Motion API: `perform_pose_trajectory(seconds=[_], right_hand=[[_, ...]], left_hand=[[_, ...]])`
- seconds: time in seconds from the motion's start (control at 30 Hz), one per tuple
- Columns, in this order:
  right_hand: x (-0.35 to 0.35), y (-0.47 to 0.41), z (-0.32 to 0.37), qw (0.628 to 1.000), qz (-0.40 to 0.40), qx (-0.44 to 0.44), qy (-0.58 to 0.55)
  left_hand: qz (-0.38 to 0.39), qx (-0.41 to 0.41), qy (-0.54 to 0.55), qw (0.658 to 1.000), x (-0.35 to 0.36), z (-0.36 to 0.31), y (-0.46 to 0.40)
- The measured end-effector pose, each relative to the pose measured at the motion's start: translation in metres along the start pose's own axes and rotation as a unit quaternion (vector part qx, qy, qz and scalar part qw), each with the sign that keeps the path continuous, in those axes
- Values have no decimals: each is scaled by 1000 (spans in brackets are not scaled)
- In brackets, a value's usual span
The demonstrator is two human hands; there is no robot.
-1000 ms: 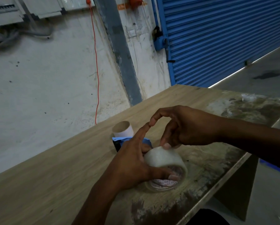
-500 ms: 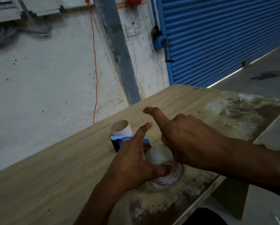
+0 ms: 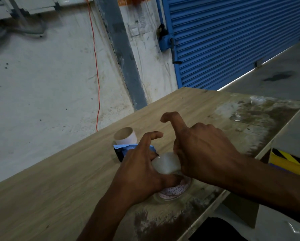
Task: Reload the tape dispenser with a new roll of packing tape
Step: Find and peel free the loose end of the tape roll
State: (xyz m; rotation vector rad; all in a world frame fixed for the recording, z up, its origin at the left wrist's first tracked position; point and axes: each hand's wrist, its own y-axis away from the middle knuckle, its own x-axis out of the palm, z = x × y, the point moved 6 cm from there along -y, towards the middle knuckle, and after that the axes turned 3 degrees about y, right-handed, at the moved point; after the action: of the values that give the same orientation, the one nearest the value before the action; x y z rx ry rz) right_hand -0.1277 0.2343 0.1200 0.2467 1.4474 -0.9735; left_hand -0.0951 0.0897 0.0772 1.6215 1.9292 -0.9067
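Observation:
A roll of clear packing tape [image 3: 166,163] with red print on its inner core stands tilted on the wooden table [image 3: 58,188]. My left hand [image 3: 140,173] grips it from the left, thumb inside the core. My right hand [image 3: 203,153] presses on the roll's right side with the lower fingers, index finger raised and bent. The blue tape dispenser [image 3: 126,149] lies just behind my left hand, mostly hidden by it. An empty white cardboard core [image 3: 125,136] stands upright behind the dispenser.
The table's right edge runs diagonally close to the roll, its surface stained there. A yellow-and-black striped thing [image 3: 288,160] sits below that edge. A blue roller shutter [image 3: 232,35] and an orange cable [image 3: 96,66] on the white wall are behind.
My right hand moved from pinching at the top of the roll to lying against its right side, with the index finger lifted. The left hand kept its hold on the roll.

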Motion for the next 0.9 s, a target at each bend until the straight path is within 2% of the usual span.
perform_pose_trajectory(seconds=[0.1,0.23,0.37,0.7,0.8,0.9], right_hand=[[-3,1,4,1000,1,-2,16],[-1,-11,-6,999,13,-36,-36],[-2,-22,-13,994,61,-72,-60],[6,-36,-15,986,94,-114,-83],[12,-38,-25,975,107,-80,-179],[15,-33,-44,934,120,-2,-335]], left_hand=[[-3,1,-1,1000,-1,0,0],[-2,4,-23,1000,-2,4,0],[33,18,-73,997,-1,3,-1],[76,43,-15,996,-5,2,-2],[72,45,0,996,-7,4,-3],[66,37,12,997,-8,6,-2]])
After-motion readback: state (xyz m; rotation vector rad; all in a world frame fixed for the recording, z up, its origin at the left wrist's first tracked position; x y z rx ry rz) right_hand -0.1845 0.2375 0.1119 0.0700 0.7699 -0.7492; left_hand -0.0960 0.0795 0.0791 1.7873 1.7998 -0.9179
